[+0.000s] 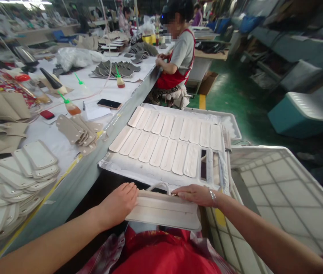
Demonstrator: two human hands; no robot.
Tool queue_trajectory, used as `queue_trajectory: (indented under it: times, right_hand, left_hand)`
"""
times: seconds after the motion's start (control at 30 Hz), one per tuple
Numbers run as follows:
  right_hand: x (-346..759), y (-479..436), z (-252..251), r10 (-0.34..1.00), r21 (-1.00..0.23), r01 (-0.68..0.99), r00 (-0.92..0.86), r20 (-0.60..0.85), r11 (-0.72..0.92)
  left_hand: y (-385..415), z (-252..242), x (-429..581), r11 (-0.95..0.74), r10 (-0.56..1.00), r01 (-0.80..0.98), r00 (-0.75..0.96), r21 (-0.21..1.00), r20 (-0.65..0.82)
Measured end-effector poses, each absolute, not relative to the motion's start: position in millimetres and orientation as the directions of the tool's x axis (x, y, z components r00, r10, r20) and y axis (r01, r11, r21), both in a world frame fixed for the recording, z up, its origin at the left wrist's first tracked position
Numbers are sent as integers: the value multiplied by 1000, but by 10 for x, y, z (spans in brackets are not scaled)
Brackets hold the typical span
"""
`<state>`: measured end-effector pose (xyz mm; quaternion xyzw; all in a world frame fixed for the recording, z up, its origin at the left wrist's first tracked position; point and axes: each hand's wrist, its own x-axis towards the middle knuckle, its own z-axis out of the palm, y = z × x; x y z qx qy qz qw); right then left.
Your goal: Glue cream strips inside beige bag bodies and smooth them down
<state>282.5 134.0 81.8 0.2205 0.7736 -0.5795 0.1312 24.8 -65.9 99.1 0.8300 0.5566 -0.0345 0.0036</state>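
Observation:
In the head view, a cream leather-like bag piece [164, 211] with a folded top edge and a seam across it lies in front of my body. My left hand [123, 203] is closed over its upper left corner, with the thumb hidden. Gripping the upper right edge is my right hand [194, 195], with a bracelet on the wrist. Between the hands a pale loop handle [159, 186] rises from the far edge, with small metal parts at its ends. Just beyond, two rows of pale rounded strips [161, 151] lie on a white-covered board [138, 166].
White rounded panels [21, 167] and beige tabs [77, 131] are stacked on the left worktable. A phone [109, 104] and glue bottles [71, 107] lie beyond them. A large white crate [275, 175] stands right. A co-worker [180, 53] sits ahead at the table.

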Motion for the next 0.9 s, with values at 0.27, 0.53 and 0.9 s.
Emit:
queue_trajectory:
  times: [0.27,0.53,0.9]
  right_hand:
    - [3867,985,696,807,-833,532,-422,-413,-148]
    - [3106,640,1058,616,-598,430,-776,139,677]
    - [2161,773,876,113,-766,266,-962,-248,585]
  left_hand:
    - [-789,850,441,-402,904,909,413,-110,110]
    - [-607,902,358,-330,944,891,315,312,99]
    - [-502,995,176,86,953,570,192,817,-235]
